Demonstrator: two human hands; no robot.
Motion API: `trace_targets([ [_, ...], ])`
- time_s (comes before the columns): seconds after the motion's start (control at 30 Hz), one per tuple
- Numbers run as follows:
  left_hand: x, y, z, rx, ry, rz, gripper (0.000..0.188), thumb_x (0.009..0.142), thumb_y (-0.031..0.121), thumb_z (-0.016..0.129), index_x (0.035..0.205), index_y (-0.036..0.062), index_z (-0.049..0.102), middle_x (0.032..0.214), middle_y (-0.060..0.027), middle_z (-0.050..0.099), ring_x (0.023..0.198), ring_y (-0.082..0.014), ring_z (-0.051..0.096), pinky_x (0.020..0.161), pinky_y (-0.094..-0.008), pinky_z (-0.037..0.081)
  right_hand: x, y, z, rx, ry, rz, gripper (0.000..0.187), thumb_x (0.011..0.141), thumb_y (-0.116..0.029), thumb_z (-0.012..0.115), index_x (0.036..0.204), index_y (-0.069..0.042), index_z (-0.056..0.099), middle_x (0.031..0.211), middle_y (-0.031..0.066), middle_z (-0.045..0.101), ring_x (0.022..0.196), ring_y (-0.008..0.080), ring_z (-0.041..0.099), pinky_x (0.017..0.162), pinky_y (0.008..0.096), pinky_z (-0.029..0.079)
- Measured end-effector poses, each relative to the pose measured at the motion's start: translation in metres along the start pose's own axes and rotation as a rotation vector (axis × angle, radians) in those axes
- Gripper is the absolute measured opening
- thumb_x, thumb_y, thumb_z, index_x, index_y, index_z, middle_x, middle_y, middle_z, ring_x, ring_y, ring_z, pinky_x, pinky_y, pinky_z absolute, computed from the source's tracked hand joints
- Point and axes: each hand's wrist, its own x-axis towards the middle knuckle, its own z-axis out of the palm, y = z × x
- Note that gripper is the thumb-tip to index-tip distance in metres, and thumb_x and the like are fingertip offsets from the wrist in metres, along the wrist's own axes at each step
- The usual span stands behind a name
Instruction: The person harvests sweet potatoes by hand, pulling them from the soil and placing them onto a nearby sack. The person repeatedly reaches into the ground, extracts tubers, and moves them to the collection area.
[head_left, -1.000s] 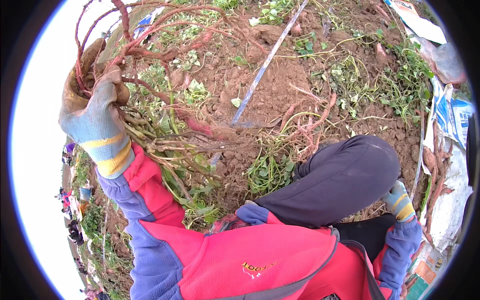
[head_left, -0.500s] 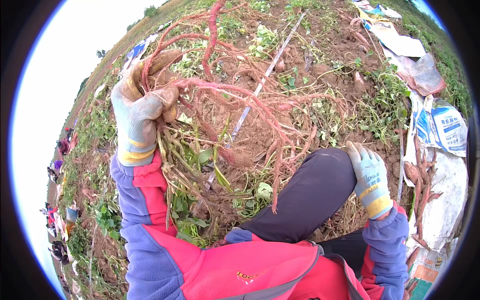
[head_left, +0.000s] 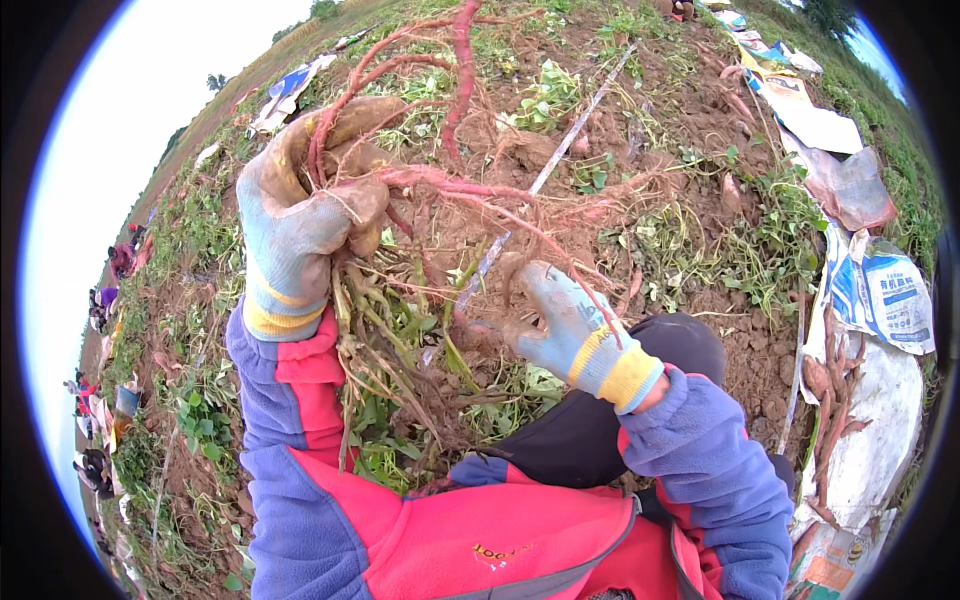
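Observation:
My gloved left hand (head_left: 300, 205) is closed around the crown of a sweet potato plant and holds it up off the ground. Long thin reddish roots (head_left: 463, 70) arch up and out to the right from the fist. Cut green stems (head_left: 380, 345) hang below it. Among the hanging roots is my gloved right hand (head_left: 575, 330), its fingers and thumb curved apart. One thin root crosses in front of its glove. Just left of its fingertips, a thicker reddish root shows only partly.
Dug soil with wilted vines (head_left: 690, 235) lies ahead. A pale strip (head_left: 585, 115) runs across it. On the right, several long sweet potatoes (head_left: 835, 415) lie on a white sack (head_left: 885, 430), beside a blue and white bag (head_left: 890, 295). Other people (head_left: 122, 260) are far left.
My right hand has left my knee and moved left in among the roots. My left hand still grips the plant, which sits slightly further right in view.

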Motion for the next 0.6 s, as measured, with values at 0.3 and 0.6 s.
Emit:
trace_targets([
  [0.3, -0.016, -0.001, -0.024, -0.021, 0.025, 0.015, 0.056, 0.068, 0.010, 0.065, 0.119, -0.0106, 0.055, 0.080, -0.0087, 0.064, 0.046, -0.0087, 0.048, 0.040, -0.0212, 0.035, 0.047, 0.016, 0.104, 0.614, -0.205, -0.085, 0.053, 0.078, -0.024, 0.075, 0.123, -0.004, 0.055, 0.101, 0.0141, 0.066, 0.091, 0.0205, 0.062, 0.080, 0.0336, 0.050],
  [0.6, -0.030, -0.039, -0.065, 0.055, 0.120, -0.147, 0.048, 0.072, 0.006, 0.064, 0.118, -0.0063, 0.057, 0.082, -0.0064, 0.065, 0.052, -0.0071, 0.051, 0.045, -0.0200, 0.038, 0.043, 0.021, 0.102, 0.233, -0.092, 0.276, 0.029, 0.073, -0.015, 0.064, 0.099, -0.002, 0.064, 0.068, 0.0188, 0.062, 0.063, 0.0339, 0.064, 0.058, 0.0401, 0.050],
])
